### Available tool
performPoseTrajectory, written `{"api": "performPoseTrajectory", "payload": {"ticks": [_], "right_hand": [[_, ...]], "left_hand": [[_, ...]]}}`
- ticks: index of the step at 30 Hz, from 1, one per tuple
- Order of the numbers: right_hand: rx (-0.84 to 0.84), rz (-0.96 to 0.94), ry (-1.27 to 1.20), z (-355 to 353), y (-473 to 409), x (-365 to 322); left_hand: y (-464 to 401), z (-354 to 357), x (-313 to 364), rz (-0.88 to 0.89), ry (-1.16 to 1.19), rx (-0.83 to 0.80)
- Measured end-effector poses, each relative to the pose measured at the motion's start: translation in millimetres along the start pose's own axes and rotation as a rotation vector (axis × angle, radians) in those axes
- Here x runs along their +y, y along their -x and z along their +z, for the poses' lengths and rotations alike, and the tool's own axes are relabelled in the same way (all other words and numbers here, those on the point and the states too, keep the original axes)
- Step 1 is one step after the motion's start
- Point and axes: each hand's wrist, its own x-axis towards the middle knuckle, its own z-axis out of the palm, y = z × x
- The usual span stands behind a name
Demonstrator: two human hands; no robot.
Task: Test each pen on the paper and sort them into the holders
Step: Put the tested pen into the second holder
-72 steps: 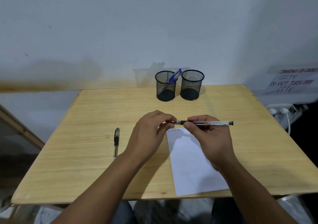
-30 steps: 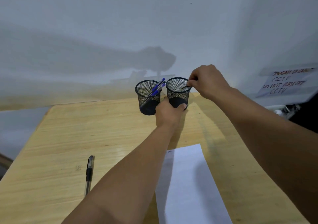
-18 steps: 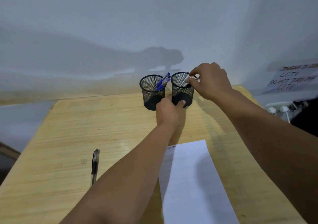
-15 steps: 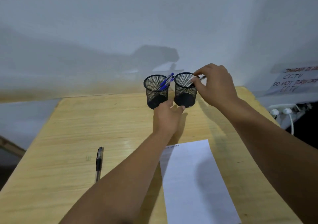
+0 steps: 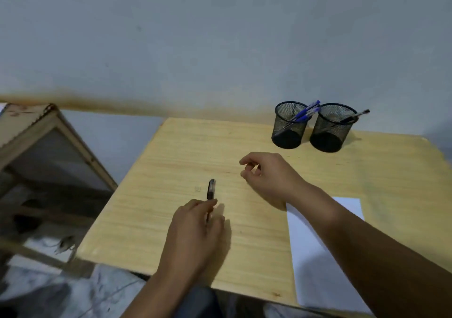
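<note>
A black pen (image 5: 211, 190) lies on the wooden table (image 5: 171, 161), and my left hand (image 5: 195, 232) pinches its near end between thumb and fingers. My right hand (image 5: 266, 175) hovers above the table to the pen's right, fingers loosely curled and holding nothing. Two black mesh holders stand at the back. The left holder (image 5: 289, 125) has blue pens (image 5: 307, 111) in it. The right holder (image 5: 331, 128) holds one clear pen with a black cap (image 5: 355, 116) leaning over its rim. A white paper (image 5: 315, 251) lies at the right, partly under my right forearm.
A wooden frame (image 5: 41, 131) stands off the table's left side. The white wall (image 5: 220, 36) rises just behind the holders. Tiled floor (image 5: 49, 293) shows below the table's near left corner.
My right hand let go of the clear pen into the right holder and drew back over the table. My left hand left the holder and took hold of the black pen. The view swung left.
</note>
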Motion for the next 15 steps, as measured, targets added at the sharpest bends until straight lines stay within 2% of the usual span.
{"api": "performPoseTrajectory", "payload": {"ticks": [4,10,12,15], "right_hand": [[-0.108,0.023,0.0,34.6,-7.4,-27.7],[-0.148,0.035,0.194,59.2,-14.2,-46.3],[-0.138,0.055,0.131,58.1,-11.7,-49.0],[-0.079,0.109,-0.091,47.8,-4.3,-51.9]], "left_hand": [[14.9,-8.1,-12.6,-0.075,-0.035,-0.036],[14.7,-10.6,-20.0,-0.057,-0.134,-0.059],[14.5,-9.8,-22.5,-0.069,-0.126,-0.043],[15.6,-8.7,-21.5,-0.104,-0.002,0.004]]}}
